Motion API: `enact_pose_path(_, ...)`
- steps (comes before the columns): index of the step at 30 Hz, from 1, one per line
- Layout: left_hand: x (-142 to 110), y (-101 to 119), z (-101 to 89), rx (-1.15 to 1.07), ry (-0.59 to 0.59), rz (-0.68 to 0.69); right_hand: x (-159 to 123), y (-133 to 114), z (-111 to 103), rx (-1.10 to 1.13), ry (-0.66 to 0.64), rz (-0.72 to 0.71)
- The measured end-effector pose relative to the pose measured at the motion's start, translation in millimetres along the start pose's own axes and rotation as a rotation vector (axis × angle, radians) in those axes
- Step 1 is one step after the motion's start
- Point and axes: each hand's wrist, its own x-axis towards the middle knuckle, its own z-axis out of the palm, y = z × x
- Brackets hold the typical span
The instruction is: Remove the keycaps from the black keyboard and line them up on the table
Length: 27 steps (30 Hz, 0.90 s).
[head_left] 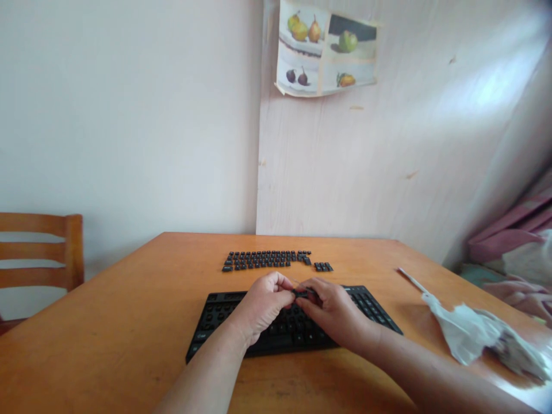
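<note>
A black keyboard [215, 322] lies on the orange wooden table [107, 339] in front of me. Both my hands rest over its middle. My left hand [263, 305] is closed, its fingers curled and pinching a small black keycap [302, 293] together with my right hand [332, 310], whose fingers are also closed on it. Beyond the keyboard, rows of loose black keycaps [263, 260] are laid out on the table, with a small separate group of keycaps [323, 267] to their right.
A white feather-like duster [470, 330] with a thin stick lies on the table at the right. A wooden chair [43, 253] stands at the left. A fruit picture [325, 49] hangs on the wall. Pink bedding [517, 241] lies at far right.
</note>
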Motion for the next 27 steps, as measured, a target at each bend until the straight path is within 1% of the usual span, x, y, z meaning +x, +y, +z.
enact_pose_path(6, 0, 1, 1.9, -0.025, 0.004, -0.033, 6, 0, -7, -0.079, -0.099, -0.03)
enact_pose_path(8, 1, 0, -0.2, -0.029, 0.043, -0.024, 14, 6, -9, -0.098, -0.097, -0.01)
enact_pose_path(10, 2, 0, -4.8, -0.011, 0.126, -0.016, 28, 18, -11, -0.111, -0.074, 0.041)
enact_pose_path(12, 4, 0, -11.7, 0.02, 0.231, -0.01, 45, 36, -13, -0.127, -0.066, 0.113)
enact_pose_path(15, 6, 2, -23.0, 0.021, 0.341, 0.0, 73, 66, -12, -0.241, -0.115, 0.194)
enact_pose_path(17, 7, 4, -28.5, 0.012, 0.376, -0.004, 87, 84, -9, -0.329, -0.143, 0.26)
enact_pose_path(20, 6, 6, -31.6, 0.002, 0.413, 0.006, 101, 101, -3, -0.376, -0.16, 0.287)
enact_pose_path(23, 4, 9, -30.4, -0.007, 0.427, 0.028, 109, 110, 6, -0.415, -0.188, 0.296)
enact_pose_path(27, 3, 10, -29.1, -0.012, 0.422, 0.031, 115, 114, 14, -0.455, -0.225, 0.302)
